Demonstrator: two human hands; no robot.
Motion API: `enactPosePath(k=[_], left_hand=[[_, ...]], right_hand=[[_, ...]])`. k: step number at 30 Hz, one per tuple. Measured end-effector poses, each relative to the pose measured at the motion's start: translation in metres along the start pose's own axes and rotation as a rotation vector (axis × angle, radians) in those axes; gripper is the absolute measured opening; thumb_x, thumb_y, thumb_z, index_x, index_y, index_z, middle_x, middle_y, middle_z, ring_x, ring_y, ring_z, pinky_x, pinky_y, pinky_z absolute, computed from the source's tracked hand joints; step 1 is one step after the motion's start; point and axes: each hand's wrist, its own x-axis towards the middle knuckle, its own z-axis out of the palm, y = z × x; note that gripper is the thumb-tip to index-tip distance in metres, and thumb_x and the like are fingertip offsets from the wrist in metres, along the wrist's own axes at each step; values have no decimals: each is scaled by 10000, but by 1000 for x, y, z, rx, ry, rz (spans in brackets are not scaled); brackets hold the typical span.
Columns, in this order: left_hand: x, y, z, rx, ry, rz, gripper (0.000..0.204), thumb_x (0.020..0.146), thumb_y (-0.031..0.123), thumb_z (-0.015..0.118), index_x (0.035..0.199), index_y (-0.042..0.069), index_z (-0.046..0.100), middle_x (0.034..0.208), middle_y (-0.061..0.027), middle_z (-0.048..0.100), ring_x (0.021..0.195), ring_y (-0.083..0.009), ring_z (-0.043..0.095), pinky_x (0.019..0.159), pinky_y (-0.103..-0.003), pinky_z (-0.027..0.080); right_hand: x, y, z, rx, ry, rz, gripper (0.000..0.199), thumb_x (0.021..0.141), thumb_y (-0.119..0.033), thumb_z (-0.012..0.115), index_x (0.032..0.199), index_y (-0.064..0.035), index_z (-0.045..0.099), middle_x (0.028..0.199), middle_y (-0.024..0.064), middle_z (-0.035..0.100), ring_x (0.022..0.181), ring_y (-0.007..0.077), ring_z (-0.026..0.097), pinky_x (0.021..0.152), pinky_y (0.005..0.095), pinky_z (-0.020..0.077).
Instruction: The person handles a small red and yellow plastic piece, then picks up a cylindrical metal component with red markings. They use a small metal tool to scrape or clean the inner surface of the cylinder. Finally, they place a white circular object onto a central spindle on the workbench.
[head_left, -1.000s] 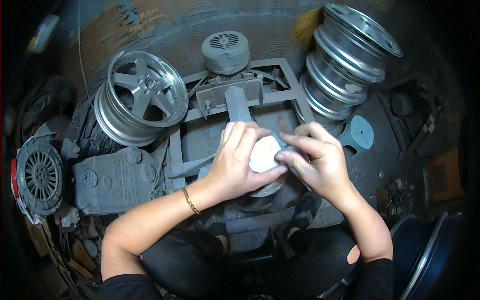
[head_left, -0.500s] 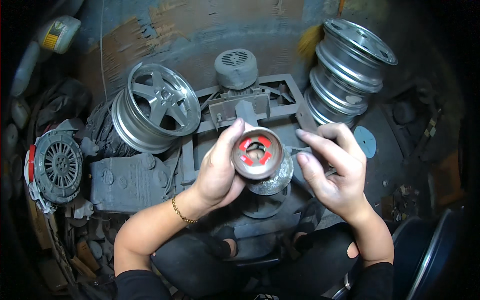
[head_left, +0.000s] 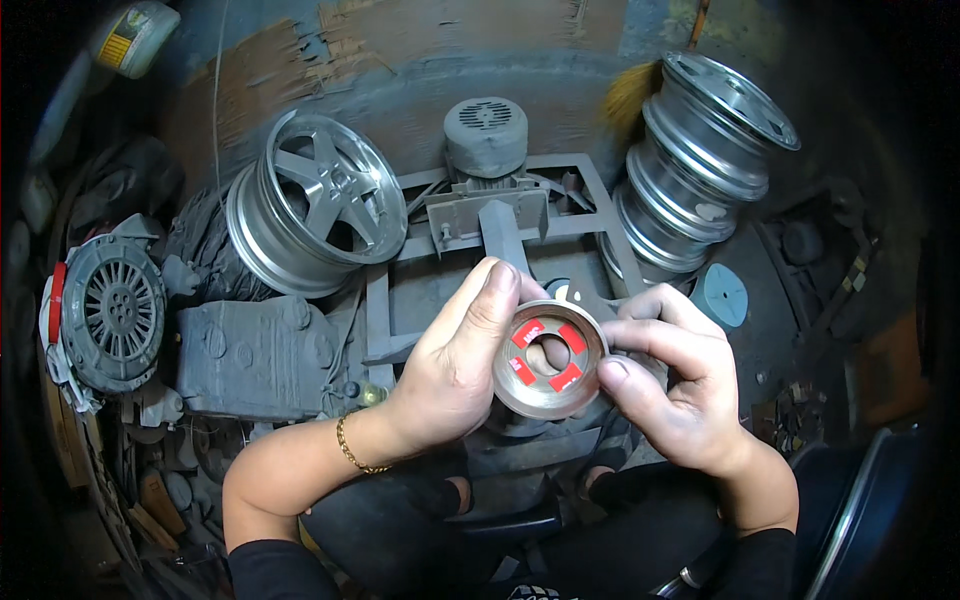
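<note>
1. We hold a round metal cup-shaped disc (head_left: 549, 360) up in front of us. Our left hand (head_left: 455, 370) wraps its left rim with the thumb laid over the top edge. Our right hand (head_left: 672, 385) pinches the right rim between thumb and forefinger. Neither hand is clenched or released; both grasp the disc.

2. The disc hangs in the air above a grey metal frame (head_left: 480, 260) with an electric motor (head_left: 486, 135) at its far end. We judge that a slip of either hand would drop it onto the steel bars below and could dent its rim.

3. Red pads (head_left: 545, 352) sit around the disc's centre hole. Our right thumb lies near them, so we could smear or lift one if the grip creeps inward.

4. The disc's edge looks thin, and pressing hard on it might nick our fingers.

5. The surroundings are crowded: a five-spoke alloy wheel (head_left: 318, 200) at the left, stacked steel rims (head_left: 700, 160) at the right, a grey engine casing (head_left: 255, 355) and a clutch plate (head_left: 108, 312) beside it. A dropped disc could roll in among them and be hard to recover.
</note>
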Motion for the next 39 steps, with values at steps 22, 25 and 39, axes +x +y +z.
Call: enactPosePath(k=[22, 25, 39], left_hand=[[-2, 22, -5, -68, -164, -249, 481, 929, -22, 556, 1406, -65, 514, 1334, -151, 639, 1254, -190, 608, 1107, -359, 468], [-1, 25, 3, 10, -91, -273, 507, 874, 24, 584, 1373, -55, 549, 1271, -158, 676, 1194, -205, 653, 1078, -367, 498], [-4, 16, 5, 175, -137, -177, 389, 984, 21, 546, 1367, -41, 561, 1323, -150, 640, 1229, -176, 616, 1098, -349, 459]], right_hand=[[-1, -2, -15, 400, -96, 406, 226, 930, -221, 756, 928, 4, 743, 897, 97, 657, 877, 182, 614, 812, 324, 464], [-3, -1, -15, 357, -91, 359, 208, 918, -214, 766, 923, -7, 747, 892, 94, 660, 870, 187, 618, 805, 324, 464], [-7, 4, -8, 216, -42, 150, 185, 818, -163, 837, 901, -25, 746, 861, 99, 656, 796, 200, 633, 729, 313, 477]])
